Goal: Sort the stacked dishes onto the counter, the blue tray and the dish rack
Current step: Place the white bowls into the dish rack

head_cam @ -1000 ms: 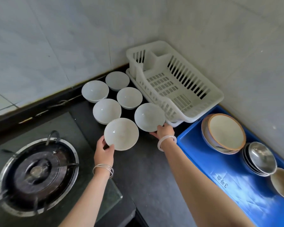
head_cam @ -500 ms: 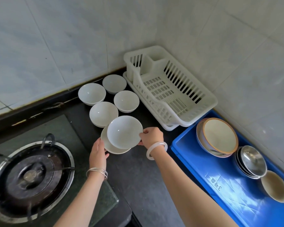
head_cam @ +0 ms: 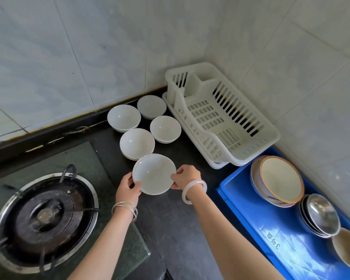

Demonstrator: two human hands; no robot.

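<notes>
Dark bench in a tiled corner, between gas burner and blue tray. Near its middle, just before four other bowls, a plain glossy white bowl: round, without long axis, mouth up, second rim peeking beneath. Gripped at opposite rims by left hand and right hand

Two walls meet in a corner. The left wall and the right wall are both faced with large pale grey tiles, faintly marbled, with thin joints. A dark, stained strip runs along the foot of the left wall. Below lies a dark stone desk. A glass-topped stove is set into it at the left, and its round burner is blackened. The light is soft and even.
</notes>
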